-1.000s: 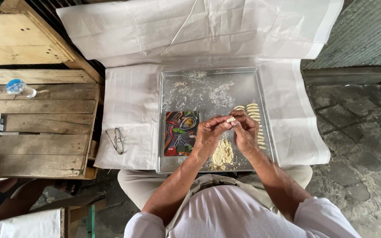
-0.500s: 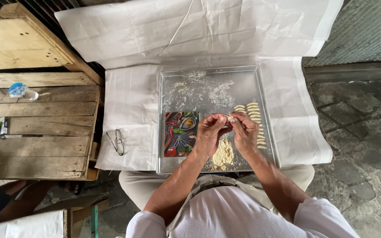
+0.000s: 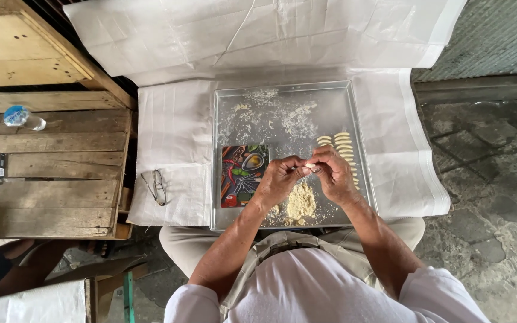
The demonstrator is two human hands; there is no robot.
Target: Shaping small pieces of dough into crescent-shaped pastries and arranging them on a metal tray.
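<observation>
one small pale dough piece

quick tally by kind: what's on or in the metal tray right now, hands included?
Hands: 2, left hand and right hand, pinching a small dough piece: 1
Dough heap: 1
Row of shaped dough pieces: 1 row, pieces too small to count
Colourful printed board: 1
Metal tray: 1
Total: 7
</observation>
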